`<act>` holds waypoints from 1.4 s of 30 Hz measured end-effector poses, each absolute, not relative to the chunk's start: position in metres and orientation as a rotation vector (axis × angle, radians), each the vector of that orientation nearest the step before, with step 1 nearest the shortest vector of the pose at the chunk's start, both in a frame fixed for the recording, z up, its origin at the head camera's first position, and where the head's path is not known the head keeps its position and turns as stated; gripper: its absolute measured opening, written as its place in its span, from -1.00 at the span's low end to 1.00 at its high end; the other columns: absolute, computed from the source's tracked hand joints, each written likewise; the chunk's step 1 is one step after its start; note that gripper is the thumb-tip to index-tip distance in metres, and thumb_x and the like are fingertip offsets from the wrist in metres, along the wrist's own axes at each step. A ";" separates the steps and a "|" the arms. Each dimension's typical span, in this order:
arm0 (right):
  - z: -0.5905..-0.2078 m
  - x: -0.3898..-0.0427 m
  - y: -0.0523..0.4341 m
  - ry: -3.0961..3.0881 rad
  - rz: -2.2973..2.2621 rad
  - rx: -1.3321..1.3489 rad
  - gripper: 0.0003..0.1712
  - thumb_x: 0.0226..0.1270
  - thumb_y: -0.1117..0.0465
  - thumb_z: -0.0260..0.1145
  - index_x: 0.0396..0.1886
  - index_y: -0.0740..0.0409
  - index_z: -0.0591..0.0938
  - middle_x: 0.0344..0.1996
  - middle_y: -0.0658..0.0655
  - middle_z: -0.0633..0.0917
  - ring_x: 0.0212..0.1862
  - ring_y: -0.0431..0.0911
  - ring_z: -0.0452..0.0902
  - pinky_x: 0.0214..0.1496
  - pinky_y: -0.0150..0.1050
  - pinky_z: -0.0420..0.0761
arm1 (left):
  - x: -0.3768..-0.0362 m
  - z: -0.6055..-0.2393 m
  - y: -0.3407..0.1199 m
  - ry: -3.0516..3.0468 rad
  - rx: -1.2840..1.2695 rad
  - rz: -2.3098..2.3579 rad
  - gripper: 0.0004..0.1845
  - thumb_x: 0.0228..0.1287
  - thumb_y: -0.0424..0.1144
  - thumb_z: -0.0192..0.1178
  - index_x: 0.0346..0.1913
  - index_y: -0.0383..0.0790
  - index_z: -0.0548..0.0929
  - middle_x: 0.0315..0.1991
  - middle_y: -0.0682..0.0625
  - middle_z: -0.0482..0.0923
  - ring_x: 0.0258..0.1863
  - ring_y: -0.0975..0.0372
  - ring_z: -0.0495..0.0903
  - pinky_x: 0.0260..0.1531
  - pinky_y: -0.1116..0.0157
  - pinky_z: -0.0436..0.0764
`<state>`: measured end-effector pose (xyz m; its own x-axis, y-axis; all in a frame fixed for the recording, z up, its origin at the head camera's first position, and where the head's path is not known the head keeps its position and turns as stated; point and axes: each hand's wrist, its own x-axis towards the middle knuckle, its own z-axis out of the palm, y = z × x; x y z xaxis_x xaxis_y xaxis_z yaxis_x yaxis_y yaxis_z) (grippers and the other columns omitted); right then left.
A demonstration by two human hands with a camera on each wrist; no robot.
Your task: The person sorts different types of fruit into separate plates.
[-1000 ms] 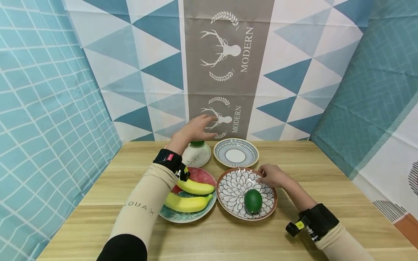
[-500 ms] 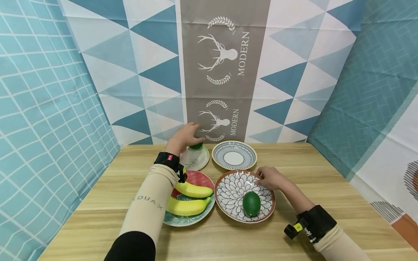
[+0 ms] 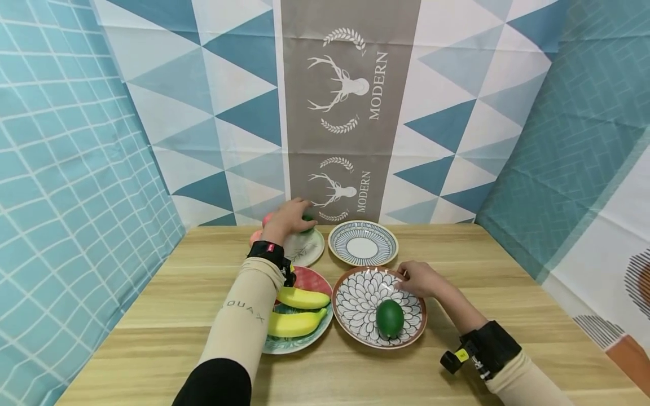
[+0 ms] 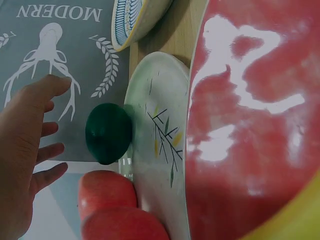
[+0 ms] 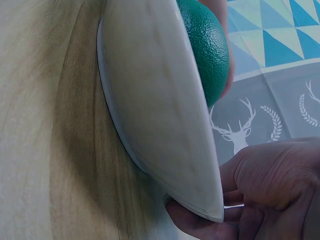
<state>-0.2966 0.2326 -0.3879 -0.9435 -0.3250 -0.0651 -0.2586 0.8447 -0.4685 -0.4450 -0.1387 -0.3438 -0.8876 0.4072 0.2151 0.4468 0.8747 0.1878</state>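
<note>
My left hand (image 3: 290, 217) hovers over the pale plate (image 3: 304, 249) at the back left, its fingers spread and loosely bent. Just beside them is a green lime (image 4: 107, 132) on that plate; a gap shows between hand and fruit in the left wrist view. Two red round fruits (image 4: 106, 194) lie next to the lime, mostly hidden by the hand in the head view. My right hand (image 3: 422, 278) pinches the rim of the brown-edged, petal-patterned plate (image 3: 352, 299), thumb above and fingers beneath. A second green lime (image 3: 389, 318) lies on this plate.
Under my left forearm stands a red and green plate (image 3: 312, 276) with two yellow bananas (image 3: 299, 324). A blue-striped dish (image 3: 363, 246) sits at the back, close to the patterned wall sheet (image 3: 350, 113). Wooden tabletop (image 3: 167, 316) surrounds the plates.
My left hand has lowered and moved left towards the lime on the back plate. The right hand keeps its grip on the plate's rim. The view has shifted slightly.
</note>
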 end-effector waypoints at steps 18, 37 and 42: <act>-0.392 -0.300 0.232 2.882 -0.700 -0.421 -0.80 0.39 0.23 0.50 -0.22 0.24 0.64 -0.36 0.10 0.65 -0.27 -0.04 0.56 -0.23 -0.16 0.62 | -0.470 -0.369 -0.139 -2.905 -0.577 -0.311 -0.27 0.44 0.06 0.33 0.53 -0.20 0.44 0.51 -0.28 0.35 0.46 -0.18 0.38 0.39 -0.17 0.43; -0.391 -0.303 0.231 2.878 -0.710 -0.408 -0.82 0.39 0.24 0.49 -0.23 0.22 0.64 -0.39 0.10 0.63 -0.29 -0.04 0.55 -0.26 -0.18 0.61 | -0.476 -0.371 -0.136 -2.947 -0.680 -0.159 -0.33 0.40 -0.01 0.34 0.47 -0.24 0.51 0.52 -0.33 0.33 0.45 -0.22 0.39 0.38 -0.20 0.43; -0.391 -0.302 0.232 2.882 -0.701 -0.420 -0.81 0.38 0.24 0.50 -0.25 0.22 0.63 -0.39 0.10 0.63 -0.29 -0.03 0.55 -0.26 -0.17 0.61 | -0.481 -0.376 -0.135 -2.975 -0.689 -0.159 -0.35 0.40 0.00 0.32 0.46 -0.19 0.52 0.49 -0.32 0.35 0.41 -0.18 0.43 0.35 -0.16 0.48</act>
